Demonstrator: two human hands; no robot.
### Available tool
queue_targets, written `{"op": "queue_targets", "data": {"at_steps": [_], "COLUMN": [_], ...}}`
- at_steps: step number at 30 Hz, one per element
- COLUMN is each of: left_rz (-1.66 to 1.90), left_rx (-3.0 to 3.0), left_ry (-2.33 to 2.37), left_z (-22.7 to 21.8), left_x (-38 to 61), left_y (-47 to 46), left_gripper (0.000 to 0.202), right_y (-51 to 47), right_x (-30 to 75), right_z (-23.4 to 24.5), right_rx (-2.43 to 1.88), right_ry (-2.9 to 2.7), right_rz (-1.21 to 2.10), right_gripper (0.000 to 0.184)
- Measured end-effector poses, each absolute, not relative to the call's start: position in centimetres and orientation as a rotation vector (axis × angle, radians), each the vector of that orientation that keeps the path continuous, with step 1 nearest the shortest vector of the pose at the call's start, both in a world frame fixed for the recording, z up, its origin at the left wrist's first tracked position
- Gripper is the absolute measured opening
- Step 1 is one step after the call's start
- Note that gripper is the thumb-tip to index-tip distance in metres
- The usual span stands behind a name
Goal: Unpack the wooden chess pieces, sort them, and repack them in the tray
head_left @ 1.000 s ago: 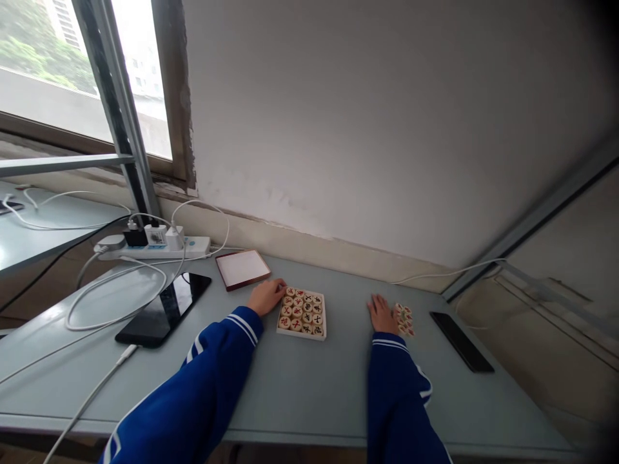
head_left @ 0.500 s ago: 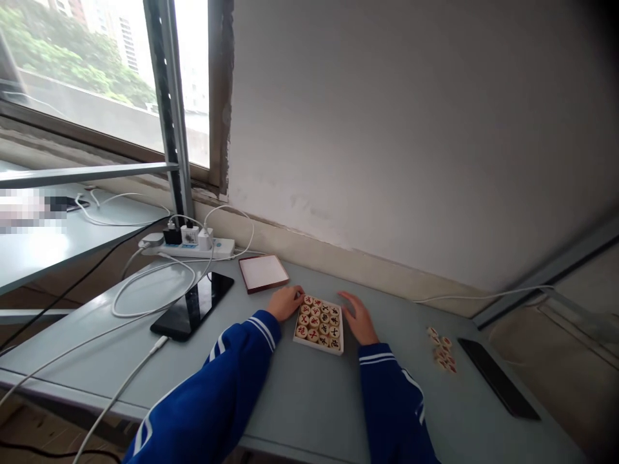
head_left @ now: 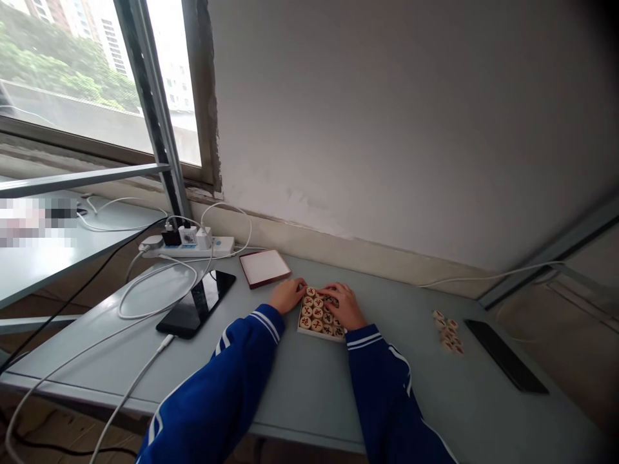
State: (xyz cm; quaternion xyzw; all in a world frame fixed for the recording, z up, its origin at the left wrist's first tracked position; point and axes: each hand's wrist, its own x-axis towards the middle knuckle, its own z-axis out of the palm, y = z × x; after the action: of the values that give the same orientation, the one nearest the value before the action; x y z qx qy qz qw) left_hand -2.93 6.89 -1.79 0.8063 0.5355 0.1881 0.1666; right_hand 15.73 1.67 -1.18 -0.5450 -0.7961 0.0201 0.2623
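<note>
A shallow white box (head_left: 309,331) on the desk holds round wooden Chinese chess pieces (head_left: 317,313), set in rows with red and dark characters. My left hand (head_left: 287,295) is closed at the box's back left corner, its fingertips against the edge. Reaching over the back right part of the box, my right hand (head_left: 344,305) touches the back-row pieces with its fingers bent and somewhat apart. It hides several pieces and most of the box's right side. Between its fingertips I see no lifted piece.
The box's lid (head_left: 265,268) lies inside up behind my left hand. A tablet (head_left: 196,304), white cables and a power strip (head_left: 222,246) occupy the left side. On the right lie a loose cluster of chess pieces (head_left: 449,332) and a flat black object (head_left: 505,356).
My right hand has moved left from beside the box to over its back pieces. My left hand stays at the back left corner. The camera view has shifted slightly.
</note>
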Motion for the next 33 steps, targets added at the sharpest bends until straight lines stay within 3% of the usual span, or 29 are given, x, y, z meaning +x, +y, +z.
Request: {"op": "queue_targets", "data": {"at_steps": [6,14,20,33], "left_rz": [0.534,0.51,0.481,0.5], "left_rx": [2.3,2.309,2.303,2.311], "left_ry": [1.515,1.53,1.525,1.517], "left_z": [-1.8,-1.9,-1.8,-1.8], "left_x": [-3.0,-2.9,-3.0,-3.0], "left_y": [6.8,7.0,7.0,6.9], "left_gripper": [0.029,0.032,0.033,0.03], "right_y": [1.6,1.6,1.6,-1.2], "right_x": [15.5,15.6,19.5,30.5], "right_z": [-1.0,-1.0,-1.0,-4.0], "right_rx": [-1.41,-1.427,-1.428,-2.166], "right_ry": [-2.218,-2.091,-1.815,-1.651], "right_rz": [0.044,0.014,-0.015,-0.572], "right_gripper": [0.04,0.018,0.033,0.021]}}
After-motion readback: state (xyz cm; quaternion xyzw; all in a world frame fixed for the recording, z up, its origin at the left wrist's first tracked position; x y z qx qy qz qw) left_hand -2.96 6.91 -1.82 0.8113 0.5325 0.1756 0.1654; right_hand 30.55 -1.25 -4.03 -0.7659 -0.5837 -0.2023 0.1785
